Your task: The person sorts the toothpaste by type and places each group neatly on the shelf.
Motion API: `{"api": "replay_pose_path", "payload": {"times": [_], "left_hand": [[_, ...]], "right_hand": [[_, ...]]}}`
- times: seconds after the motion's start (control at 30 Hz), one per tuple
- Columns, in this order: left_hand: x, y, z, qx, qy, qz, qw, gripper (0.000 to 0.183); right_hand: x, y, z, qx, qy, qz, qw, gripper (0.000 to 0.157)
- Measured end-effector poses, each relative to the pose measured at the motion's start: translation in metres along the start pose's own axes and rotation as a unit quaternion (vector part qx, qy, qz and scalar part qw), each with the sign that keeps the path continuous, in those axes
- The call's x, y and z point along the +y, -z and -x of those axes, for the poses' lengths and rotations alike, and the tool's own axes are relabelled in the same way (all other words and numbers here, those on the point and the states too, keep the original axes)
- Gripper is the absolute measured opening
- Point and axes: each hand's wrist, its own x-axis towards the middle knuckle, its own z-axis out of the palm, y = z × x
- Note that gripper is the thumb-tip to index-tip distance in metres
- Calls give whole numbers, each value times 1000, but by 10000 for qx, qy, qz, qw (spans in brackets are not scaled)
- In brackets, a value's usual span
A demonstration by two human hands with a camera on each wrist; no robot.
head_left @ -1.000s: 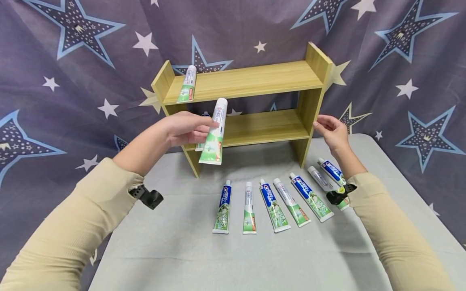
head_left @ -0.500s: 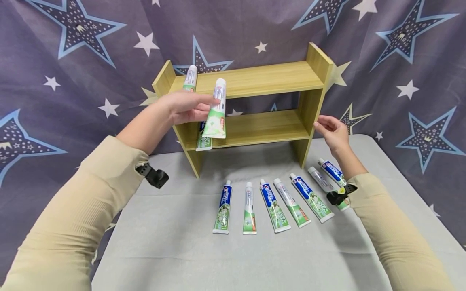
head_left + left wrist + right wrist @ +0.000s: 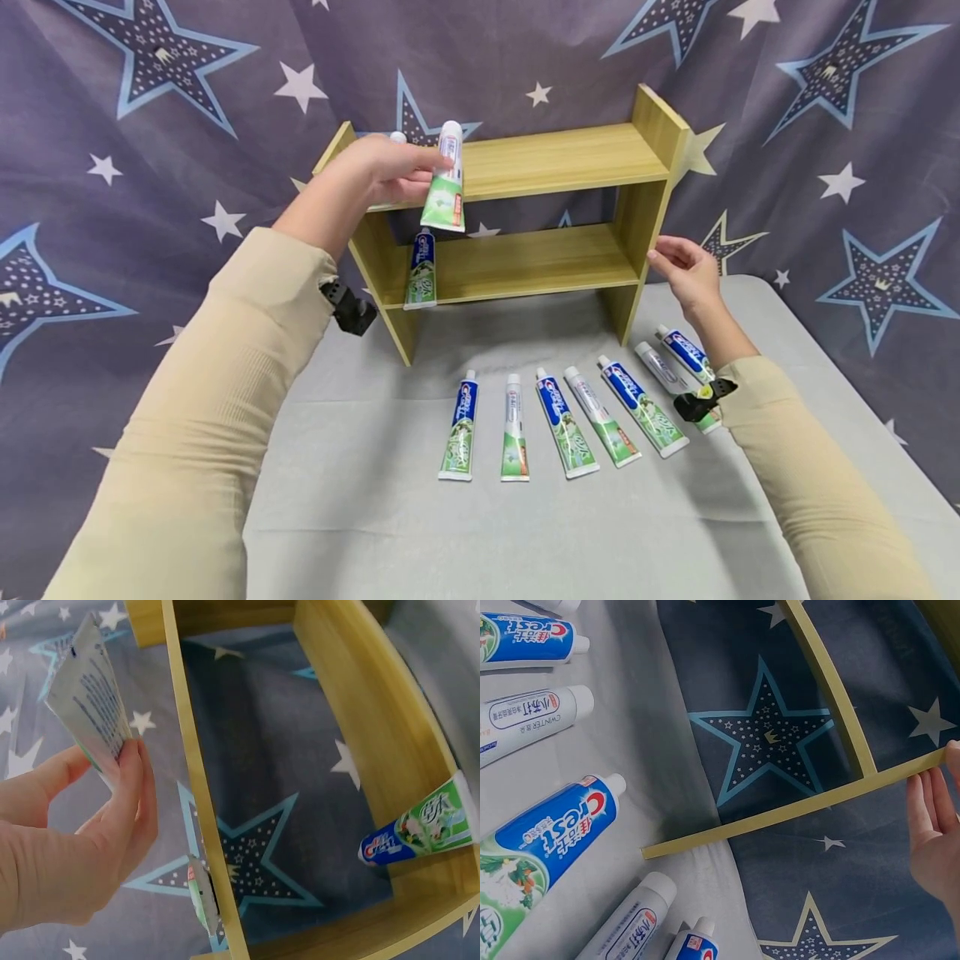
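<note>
My left hand (image 3: 397, 171) pinches a white-and-green toothpaste tube (image 3: 446, 187) between thumb and fingers, cap up, in front of the top board of a wooden shelf (image 3: 555, 162). The left wrist view shows the held tube (image 3: 94, 697) apart from the shelf. Behind this hand, a second white tube (image 3: 398, 137) on the top board is mostly hidden. A blue-and-green Crest toothpaste tube (image 3: 422, 271) lies at the left end of the lower board. My right hand (image 3: 687, 271) grips the front edge of the shelf's right side panel (image 3: 802, 806), thumb and fingers on opposite faces.
On the grey table (image 3: 360, 500), a row of blue Crest tubes (image 3: 566, 425) and white-and-green tubes (image 3: 514, 429) lies before the shelf. The rightmost ones are partly behind the right wrist. A star-patterned curtain (image 3: 510, 50) hangs behind.
My left hand has risen with the white-and-green tube from the lower board's height to the top board's, uncovering the Crest tube below. My right hand stays on the side panel.
</note>
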Motion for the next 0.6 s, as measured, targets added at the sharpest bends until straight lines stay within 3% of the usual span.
{"api": "replay_pose_path", "payload": {"times": [0.2, 0.47, 0.57, 0.6], "left_hand": [[12, -2, -11, 804, -288, -807, 9931, 54], [16, -2, -28, 1190, -448, -1049, 9863, 69], [15, 0, -33, 1447, -475, -1398, 9784, 70], [14, 0, -35, 1574, -478, -1666, 9722, 69]], "right_hand": [[0, -2, -2, -26, -21, -79, 10000, 24], [0, -3, -2, -14, -122, -189, 9997, 24], [0, -3, -1, -16, -131, -207, 9997, 25], [0, -3, -1, -17, -133, -222, 9997, 25]]}}
